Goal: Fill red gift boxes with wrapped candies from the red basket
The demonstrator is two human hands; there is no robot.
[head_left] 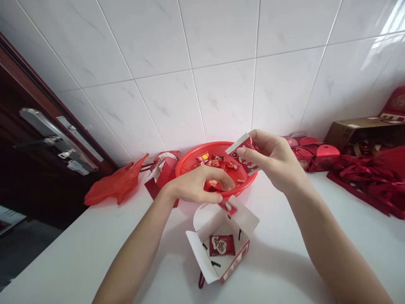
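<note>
My right hand (pixel 274 158) pinches a red snack packet (pixel 248 154) with a pale crimped edge, above the right side of a red plastic basket (pixel 180 169). Over the basket's front rim, my left hand (pixel 202 183) has its thumb and fingers apart. Just below the thumb a small red wrapped candy (pixel 228 207) is blurred, over the back of an open white-and-red gift box (pixel 236 266). One red packet with white lettering (pixel 222 245) lies flat inside this box. Several wrapped candies (pixel 217 161) sit in the basket; a red wrapper (pixel 212 185) shows between my left fingers and thumb.
A red plastic bag (pixel 115 181) and another red box (pixel 163 171) stand left of the basket. At right are folded red boxes (pixel 316 154), a pile of dark red ribbons (pixel 373 177) and a cardboard carton (pixel 344 128). The tiled wall rises behind; a dark door (pixel 28 169) is at left.
</note>
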